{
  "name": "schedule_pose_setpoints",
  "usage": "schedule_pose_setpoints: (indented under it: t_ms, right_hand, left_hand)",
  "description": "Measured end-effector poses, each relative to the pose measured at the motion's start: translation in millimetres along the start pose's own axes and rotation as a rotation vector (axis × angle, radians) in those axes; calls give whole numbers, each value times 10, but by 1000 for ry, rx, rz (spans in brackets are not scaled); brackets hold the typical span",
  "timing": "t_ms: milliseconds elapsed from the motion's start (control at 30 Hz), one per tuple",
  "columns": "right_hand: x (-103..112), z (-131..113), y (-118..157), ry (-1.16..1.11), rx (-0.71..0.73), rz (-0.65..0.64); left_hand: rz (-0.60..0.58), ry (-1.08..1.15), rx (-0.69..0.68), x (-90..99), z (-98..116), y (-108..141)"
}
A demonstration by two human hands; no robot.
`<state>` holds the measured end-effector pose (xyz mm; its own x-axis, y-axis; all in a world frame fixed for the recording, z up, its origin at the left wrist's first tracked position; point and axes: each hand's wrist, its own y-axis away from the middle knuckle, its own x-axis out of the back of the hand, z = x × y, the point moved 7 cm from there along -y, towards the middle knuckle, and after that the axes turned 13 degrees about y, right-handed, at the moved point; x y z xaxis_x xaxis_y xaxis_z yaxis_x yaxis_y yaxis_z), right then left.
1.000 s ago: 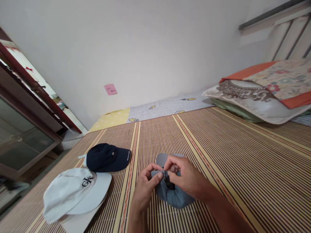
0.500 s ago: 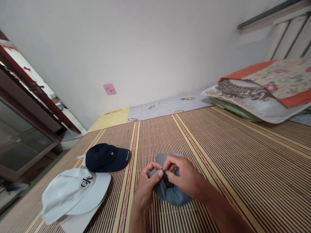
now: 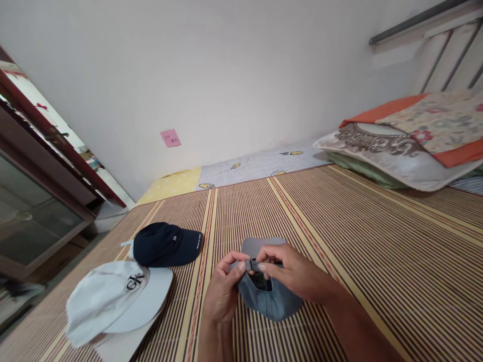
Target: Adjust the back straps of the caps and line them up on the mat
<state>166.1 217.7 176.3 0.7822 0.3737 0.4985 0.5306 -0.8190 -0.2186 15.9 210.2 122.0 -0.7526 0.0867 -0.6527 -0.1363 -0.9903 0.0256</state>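
A blue-grey baseball cap [image 3: 267, 304] rests upside down on the striped bamboo mat [image 3: 354, 241], its grey brim [image 3: 260, 245] pointing away from me. Its back strap [image 3: 252, 264], with a small metal buckle, spans the opening. My left hand [image 3: 224, 286] pinches the strap's left part beside the buckle between thumb and forefinger. On the right side of the buckle, my right hand [image 3: 289, 271] pinches the strap too. Parts of the strap and the cap's far side are hidden behind my fingers.
To the left lie a navy cap [image 3: 162, 246] and a white cap [image 3: 109, 296] with another pale brim under it. Stacked pillows [image 3: 400, 146] sit at the far right, against the wall [image 3: 245, 75]. A pink note [image 3: 170, 138] sticks to that wall.
My right hand has shifted slightly right, away from my left fingers. The buckle and the cap's back opening now show more clearly between my hands.
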Motion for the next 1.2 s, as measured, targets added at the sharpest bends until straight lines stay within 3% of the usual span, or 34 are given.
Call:
schedule_pose_setpoints:
  t_ms: [400,567,667,900,1200]
  right_hand:
    - [167,82,43,15,-1,7]
    - [143,323,95,-13,-51,-143]
    - [123,420,118,-98,-54,-206]
    - [197,394,131,-242,-14,-154]
    - [318,501,154,-336,-64,-80]
  left_hand:
    - [-45,47,38,-40,4,22]
    - [-18,28,30,95,82,16]
    - [-51,-103,39,133,120,27]
    - [-190,-550,67,72,192,102]
    - [-185,-438,30,162,194,96]
